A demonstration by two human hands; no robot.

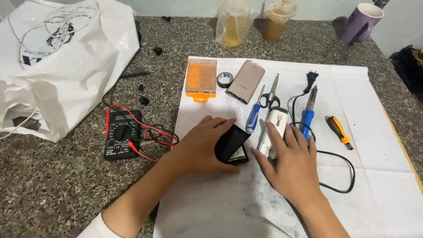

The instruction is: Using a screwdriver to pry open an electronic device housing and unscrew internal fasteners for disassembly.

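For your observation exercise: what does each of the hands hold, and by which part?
Left hand grips a black pouch by its left side. Right hand rests on a white device, fingers over its lower end; a firm hold cannot be told.

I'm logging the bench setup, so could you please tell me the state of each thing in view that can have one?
Left hand: fingers curled around the black pouch.
Black pouch: mouth open, something pale inside.
Right hand: resting on the white device.
White device: lying flat, partly covered.
Orange case: closed.
Scissors: closed.
Soldering iron: unplugged, plug lying loose.
Multimeter: leads attached, display blank.
Purple mug: tilted; contents hidden.
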